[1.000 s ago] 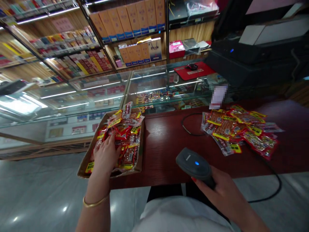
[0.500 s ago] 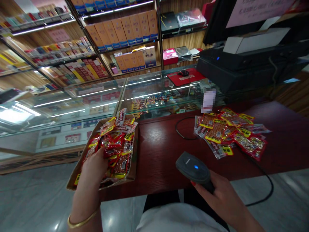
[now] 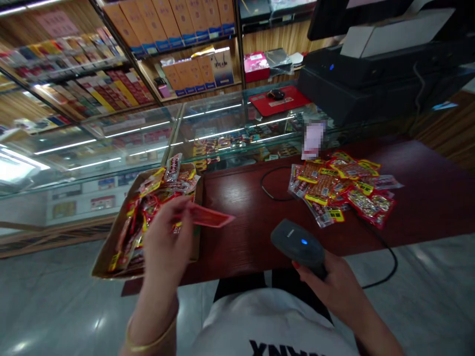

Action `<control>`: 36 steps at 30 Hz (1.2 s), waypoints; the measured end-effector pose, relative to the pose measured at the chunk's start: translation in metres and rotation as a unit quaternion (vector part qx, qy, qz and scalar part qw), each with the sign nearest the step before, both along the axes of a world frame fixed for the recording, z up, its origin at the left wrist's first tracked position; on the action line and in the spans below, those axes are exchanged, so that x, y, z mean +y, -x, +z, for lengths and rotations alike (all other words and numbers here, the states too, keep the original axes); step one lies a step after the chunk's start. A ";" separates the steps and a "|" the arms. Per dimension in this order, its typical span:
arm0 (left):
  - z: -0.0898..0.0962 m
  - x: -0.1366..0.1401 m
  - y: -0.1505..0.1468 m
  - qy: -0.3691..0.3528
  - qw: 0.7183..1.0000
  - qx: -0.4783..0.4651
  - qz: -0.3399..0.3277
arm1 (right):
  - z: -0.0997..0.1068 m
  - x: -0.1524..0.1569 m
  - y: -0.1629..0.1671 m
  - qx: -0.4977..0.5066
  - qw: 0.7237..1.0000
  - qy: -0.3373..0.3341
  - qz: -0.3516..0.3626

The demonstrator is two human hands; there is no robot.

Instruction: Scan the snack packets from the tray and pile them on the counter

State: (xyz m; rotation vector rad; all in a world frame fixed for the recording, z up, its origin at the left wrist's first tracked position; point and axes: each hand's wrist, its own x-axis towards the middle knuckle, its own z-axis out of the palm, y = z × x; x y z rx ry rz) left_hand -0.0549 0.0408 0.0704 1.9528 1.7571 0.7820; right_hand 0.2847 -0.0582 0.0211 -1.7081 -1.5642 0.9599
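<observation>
My left hand (image 3: 168, 237) pinches one end of a red snack packet (image 3: 213, 216), held up beside and partly over the right edge of a cardboard box (image 3: 199, 198). Inside that box lie several red and yellow snack packets (image 3: 148, 207), some hidden behind my hand. My right hand (image 3: 332, 277) is wrapped round the handle of a dark grey barcode scanner (image 3: 298, 244) with a lit blue light, its head pointing up and left above the table edge. To the right, a loose pile of snack packets (image 3: 326, 185) rests on the dark red table.
A black cable (image 3: 393, 262) loops down past the table's front edge (image 3: 237, 272). Behind stands a glass display case (image 3: 208, 128) with a red mouse pad (image 3: 278, 101) on it. A black cash register unit (image 3: 345, 84) stands at the right; stocked shelves (image 3: 159, 29) line the back.
My left hand has come up out of the box and moved right with a red snack packet. My right hand keeps the barcode scanner in nearly the same place. The view has tilted down slightly.
</observation>
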 end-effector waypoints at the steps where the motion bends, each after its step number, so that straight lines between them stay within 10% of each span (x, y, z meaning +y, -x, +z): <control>1: -0.010 0.001 -0.016 -0.001 1.000 -0.024 -0.005 | 0.000 -0.001 0.000 -0.006 1.000 -0.004 -0.003; 6: -0.072 0.009 -0.081 -0.024 0.988 -0.143 -0.042 | -0.002 -0.006 -0.010 -0.031 0.999 -0.014 0.004; 11: -0.102 -0.002 -0.078 0.027 0.982 -0.153 -0.107 | -0.009 -0.011 -0.021 -0.054 0.998 0.008 0.014; 22: -0.104 0.012 -0.094 0.035 0.989 0.131 -0.066 | -0.008 -0.003 -0.003 -0.046 0.999 0.009 0.023; 31: -0.082 0.021 -0.085 0.116 0.974 -0.099 -0.166 | -0.013 -0.009 -0.012 -0.047 0.999 0.009 0.013; 36: -0.062 0.023 -0.073 0.171 0.956 -0.216 -0.098 | -0.013 -0.011 -0.015 -0.054 0.998 0.011 0.010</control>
